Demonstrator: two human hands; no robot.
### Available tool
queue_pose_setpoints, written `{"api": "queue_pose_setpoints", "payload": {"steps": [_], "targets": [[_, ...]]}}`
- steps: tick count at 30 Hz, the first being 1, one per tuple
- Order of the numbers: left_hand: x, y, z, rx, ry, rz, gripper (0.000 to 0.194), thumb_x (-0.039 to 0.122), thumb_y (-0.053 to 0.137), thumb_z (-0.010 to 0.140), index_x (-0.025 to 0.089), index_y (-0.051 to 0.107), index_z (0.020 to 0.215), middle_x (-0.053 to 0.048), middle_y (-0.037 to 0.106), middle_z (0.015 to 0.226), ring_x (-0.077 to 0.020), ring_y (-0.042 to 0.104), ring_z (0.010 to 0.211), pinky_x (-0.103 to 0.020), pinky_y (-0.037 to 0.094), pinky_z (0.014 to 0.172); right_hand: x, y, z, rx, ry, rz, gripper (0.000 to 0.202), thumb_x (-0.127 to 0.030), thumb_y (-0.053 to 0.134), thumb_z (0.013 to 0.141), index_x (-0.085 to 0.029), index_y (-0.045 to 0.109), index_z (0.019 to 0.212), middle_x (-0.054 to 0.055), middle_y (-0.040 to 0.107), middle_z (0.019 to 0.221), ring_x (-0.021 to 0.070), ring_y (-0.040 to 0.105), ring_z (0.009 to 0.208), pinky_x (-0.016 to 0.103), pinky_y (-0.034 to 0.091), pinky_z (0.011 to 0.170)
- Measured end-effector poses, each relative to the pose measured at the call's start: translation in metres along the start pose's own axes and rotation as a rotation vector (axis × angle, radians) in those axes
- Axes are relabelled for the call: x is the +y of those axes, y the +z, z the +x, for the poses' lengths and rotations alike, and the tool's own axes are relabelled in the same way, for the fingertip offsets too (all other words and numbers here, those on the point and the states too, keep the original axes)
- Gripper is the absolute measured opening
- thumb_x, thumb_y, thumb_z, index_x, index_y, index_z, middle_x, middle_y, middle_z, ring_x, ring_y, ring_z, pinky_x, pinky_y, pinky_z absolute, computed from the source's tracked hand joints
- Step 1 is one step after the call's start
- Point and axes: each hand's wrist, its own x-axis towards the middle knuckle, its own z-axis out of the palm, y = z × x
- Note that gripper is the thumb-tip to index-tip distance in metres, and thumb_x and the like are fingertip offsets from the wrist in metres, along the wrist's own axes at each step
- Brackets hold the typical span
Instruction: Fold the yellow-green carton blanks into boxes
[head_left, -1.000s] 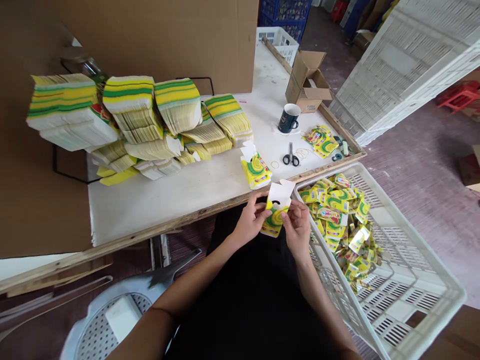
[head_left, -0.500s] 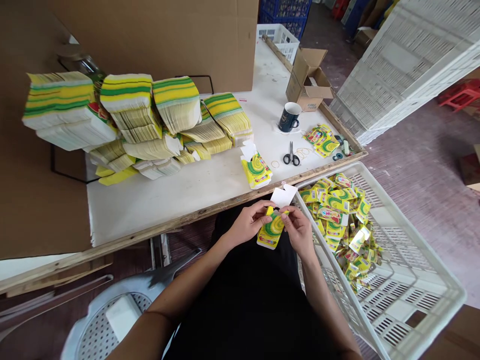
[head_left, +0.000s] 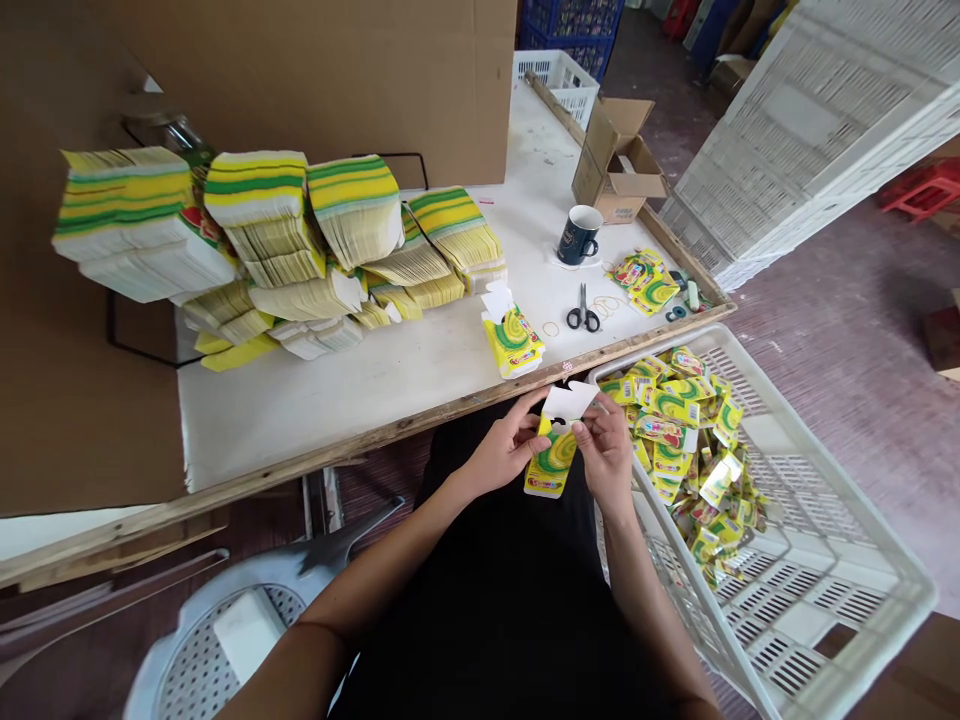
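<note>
Between my two hands, above my lap at the table's front edge, is a small yellow and green printed carton (head_left: 553,462) with its white top flap raised. My left hand (head_left: 508,445) grips its left side, thumb on the front face. At the upper right edge, my right hand (head_left: 606,450) pinches it with thumb and fingers; some fingers are hidden behind the flap. Just beyond lies a small pile of flat cartons (head_left: 514,338) on the white table (head_left: 315,400). Farther left, thick stacks of flat cartons (head_left: 352,205) are piled in layers.
A white plastic crate (head_left: 810,490) at right holds many folded cartons (head_left: 671,430). On the table are scissors (head_left: 583,308), rubber bands (head_left: 606,305), a dark mug (head_left: 579,236), printed packs (head_left: 646,280) and an open cardboard box (head_left: 619,165). A grey plastic stool (head_left: 199,660) stands lower left.
Both hands and the carton have shifted slightly right. The white flap now stands more upright, and the fingers of my right hand have moved up behind it.
</note>
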Motion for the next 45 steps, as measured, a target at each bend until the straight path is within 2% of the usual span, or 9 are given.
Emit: {"api": "queue_pose_setpoints", "payload": {"steps": [5, 10, 13, 18, 24, 29, 38, 42, 45], "targets": [[-0.001, -0.002, 0.001, 0.043, 0.057, 0.105, 0.042, 0.041, 0.067, 0.093, 0.018, 0.063, 0.128, -0.013, 0.069, 0.129, -0.0238, 0.071, 0.108, -0.028, 0.057, 0.084, -0.005, -0.007, -0.002, -0.064, -0.136, -0.223, 0.034, -0.051, 0.062, 0.095, -0.024, 0.078, 0.109, 0.009, 0.067, 0.103, 0.0262, 0.062, 0.103, 0.041, 0.051, 0.089], [-0.003, -0.001, 0.002, 0.085, 0.112, 0.181, 0.035, 0.037, 0.063, 0.096, 0.02, 0.065, 0.126, -0.012, 0.066, 0.136, -0.0239, 0.07, 0.113, -0.031, 0.058, 0.091, -0.005, -0.007, -0.005, -0.148, 0.032, -0.119, 0.042, -0.05, 0.068, 0.091, -0.024, 0.072, 0.124, 0.008, 0.071, 0.109, 0.0206, 0.064, 0.085, 0.033, 0.052, 0.071], [-0.002, -0.002, 0.001, 0.044, 0.115, 0.241, 0.035, 0.031, 0.06, 0.097, 0.021, 0.063, 0.13, -0.012, 0.064, 0.14, -0.0251, 0.068, 0.119, -0.034, 0.057, 0.097, 0.002, -0.005, -0.007, -0.15, 0.136, -0.119, 0.046, -0.044, 0.076, 0.085, -0.024, 0.069, 0.125, 0.003, 0.069, 0.093, 0.0141, 0.054, 0.066, 0.027, 0.045, 0.058], [0.0, -0.005, 0.001, -0.053, 0.07, 0.26, 0.041, 0.024, 0.056, 0.097, 0.021, 0.057, 0.138, -0.013, 0.063, 0.141, -0.0248, 0.068, 0.119, -0.036, 0.056, 0.1, 0.01, -0.004, -0.006, -0.124, 0.158, -0.164, 0.039, -0.042, 0.076, 0.085, -0.024, 0.07, 0.119, -0.001, 0.061, 0.079, 0.0134, 0.047, 0.063, 0.027, 0.04, 0.056], [0.002, -0.004, 0.001, -0.002, -0.014, 0.179, 0.046, 0.026, 0.059, 0.094, 0.017, 0.054, 0.14, -0.014, 0.071, 0.128, -0.0247, 0.072, 0.109, -0.034, 0.059, 0.09, 0.007, -0.007, -0.002, -0.165, 0.1, -0.266, 0.036, -0.037, 0.072, 0.087, -0.023, 0.067, 0.12, -0.004, 0.05, 0.075, 0.0108, 0.037, 0.058, 0.026, 0.032, 0.052], [0.002, -0.003, 0.0, 0.023, -0.012, 0.204, 0.043, 0.027, 0.06, 0.094, 0.019, 0.057, 0.136, -0.014, 0.069, 0.131, -0.025, 0.071, 0.112, -0.035, 0.058, 0.092, 0.004, -0.009, 0.0, -0.245, 0.094, -0.362, 0.043, -0.032, 0.07, 0.085, -0.023, 0.06, 0.126, -0.006, 0.048, 0.072, 0.0123, 0.043, 0.059, 0.026, 0.036, 0.054], [-0.001, 0.0, 0.0, 0.058, 0.043, 0.202, 0.041, 0.029, 0.06, 0.095, 0.02, 0.059, 0.135, -0.014, 0.067, 0.135, -0.0256, 0.07, 0.116, -0.036, 0.057, 0.097, 0.0, 0.003, 0.0, -0.121, 0.085, -0.555, 0.038, -0.03, 0.065, 0.084, -0.022, 0.058, 0.12, -0.011, 0.041, 0.059, 0.0121, 0.043, 0.051, 0.026, 0.034, 0.054], [0.003, -0.002, 0.001, 0.083, 0.012, 0.141, 0.045, 0.034, 0.062, 0.094, 0.018, 0.057, 0.136, -0.014, 0.073, 0.125, -0.0247, 0.074, 0.105, -0.033, 0.06, 0.085, -0.003, -0.001, 0.001, -0.148, 0.024, -0.482, 0.039, -0.034, 0.065, 0.089, -0.021, 0.061, 0.125, -0.007, 0.047, 0.066, 0.0119, 0.043, 0.053, 0.027, 0.037, 0.054], [0.005, -0.003, 0.001, 0.102, -0.006, 0.097, 0.048, 0.036, 0.066, 0.092, 0.017, 0.058, 0.136, -0.014, 0.075, 0.119, -0.0241, 0.075, 0.098, -0.031, 0.06, 0.08, -0.004, -0.005, 0.003, -0.132, -0.033, -0.43, 0.032, -0.037, 0.063, 0.094, -0.023, 0.067, 0.122, 0.002, 0.063, 0.09, 0.0126, 0.048, 0.06, 0.029, 0.042, 0.057]]}}
